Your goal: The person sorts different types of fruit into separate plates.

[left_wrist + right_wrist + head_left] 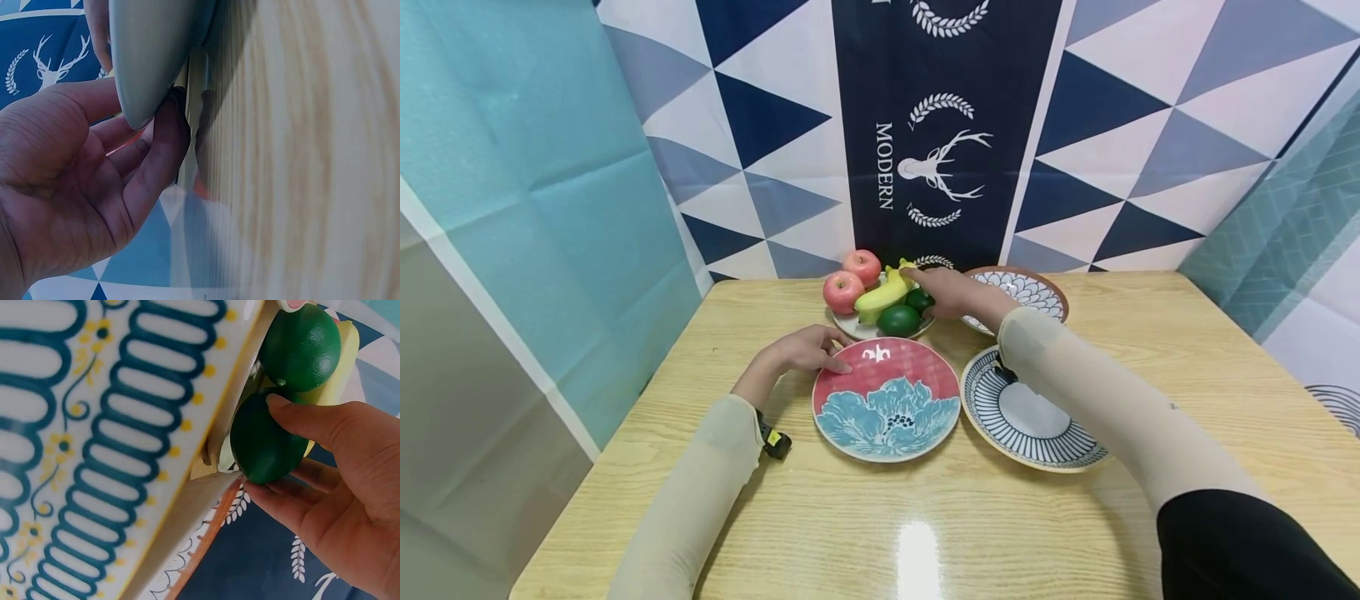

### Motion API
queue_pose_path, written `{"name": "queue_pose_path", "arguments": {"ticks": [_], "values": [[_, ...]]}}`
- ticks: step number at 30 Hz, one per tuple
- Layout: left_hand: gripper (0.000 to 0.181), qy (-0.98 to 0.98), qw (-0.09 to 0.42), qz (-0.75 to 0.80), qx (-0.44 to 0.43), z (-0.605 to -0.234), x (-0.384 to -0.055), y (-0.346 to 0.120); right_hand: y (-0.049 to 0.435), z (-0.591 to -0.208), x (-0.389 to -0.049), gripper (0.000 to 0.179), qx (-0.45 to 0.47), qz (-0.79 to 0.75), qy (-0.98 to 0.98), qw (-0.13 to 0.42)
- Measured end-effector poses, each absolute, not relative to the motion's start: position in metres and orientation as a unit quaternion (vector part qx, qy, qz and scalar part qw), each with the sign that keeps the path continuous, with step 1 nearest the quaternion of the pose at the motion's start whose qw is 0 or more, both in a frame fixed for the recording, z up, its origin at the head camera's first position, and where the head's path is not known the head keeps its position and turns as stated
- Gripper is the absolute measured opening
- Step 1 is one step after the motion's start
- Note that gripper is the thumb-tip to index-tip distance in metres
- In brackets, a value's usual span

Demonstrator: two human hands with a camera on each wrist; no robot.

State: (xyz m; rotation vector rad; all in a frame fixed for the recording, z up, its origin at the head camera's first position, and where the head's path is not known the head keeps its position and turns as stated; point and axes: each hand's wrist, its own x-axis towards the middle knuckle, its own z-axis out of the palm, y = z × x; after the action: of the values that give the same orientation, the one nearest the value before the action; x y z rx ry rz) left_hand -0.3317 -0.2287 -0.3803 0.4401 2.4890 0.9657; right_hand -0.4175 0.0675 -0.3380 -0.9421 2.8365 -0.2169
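Worktop (pixel 820 521) | blue-striped plate (pixel 1033 414) right, just beside red flower-patterned plate (pixel 891 392) | my left hand (pixel 805 347), fingers pinching the red plate's far-left rim | my right hand (pixel 951 293), fingers pinching a dark green fruit (pixel 265 440) at the fruit plate's (pixel 848 326) right side | bananas (pixel 883 297) | two apples (pixel 843 292), left

We see the head view brightly lit, with white glare on the worktop (pixel 805 525) and small highlights on the flowered plate (pixel 887 400); our left-wrist view looks dimmer, bluish, shadowed.
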Motion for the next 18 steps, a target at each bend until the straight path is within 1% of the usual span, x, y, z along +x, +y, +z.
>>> {"name": "queue_pose_path", "arguments": {"ticks": [10,18], "values": [[0.044,0.897,0.216,0.351,0.161,-0.38,-0.33,-0.228,0.07,-0.324,-0.412,0.082,-0.322,-0.054,0.944,0.052],[0.043,0.898,0.216,0.348,0.162,-0.377,-0.328,-0.226,0.071,-0.316,-0.408,0.059,-0.337,-0.05,0.94,0.024]]}}
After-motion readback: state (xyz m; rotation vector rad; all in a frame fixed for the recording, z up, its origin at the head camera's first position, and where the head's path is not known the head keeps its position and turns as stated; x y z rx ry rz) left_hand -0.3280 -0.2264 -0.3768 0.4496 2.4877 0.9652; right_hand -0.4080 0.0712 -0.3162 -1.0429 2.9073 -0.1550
